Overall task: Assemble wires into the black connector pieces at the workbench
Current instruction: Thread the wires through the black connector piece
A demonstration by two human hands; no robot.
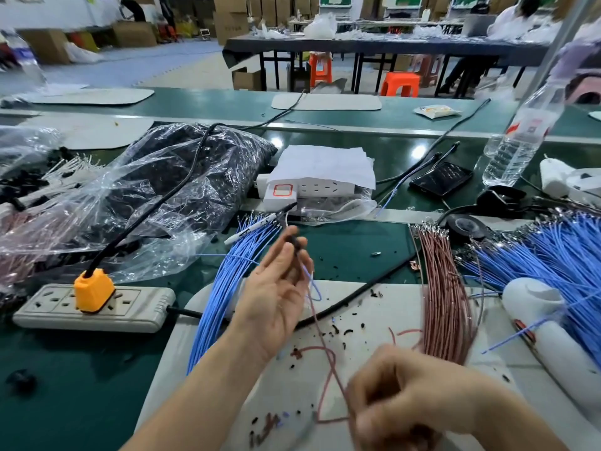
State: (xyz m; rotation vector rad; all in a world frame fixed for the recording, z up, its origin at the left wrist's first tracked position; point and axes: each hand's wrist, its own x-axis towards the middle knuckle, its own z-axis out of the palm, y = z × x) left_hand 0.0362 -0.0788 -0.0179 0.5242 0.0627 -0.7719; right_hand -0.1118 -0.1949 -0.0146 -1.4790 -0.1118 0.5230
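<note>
My left hand (276, 294) is raised over the white mat (374, 307), pinching a small black connector piece (296, 244) at its fingertips. A blue wire (313, 284) and a pink wire (320, 333) hang from the connector. The pink wire runs down to my right hand (400, 398), which is curled round its lower end near the front edge; that hand is blurred. A bundle of blue wires (224, 288) lies left of my left hand. A bundle of pink wires (445, 294) lies to the right, with a larger blue bundle (553, 265) beyond it.
A power strip (136, 307) with an orange plug (92, 288) sits at the left. A plastic bag of black parts (169, 190) lies behind it. A white socket block (312, 187), a phone (440, 179), a water bottle (520, 138) and a white tool (553, 330) stand around.
</note>
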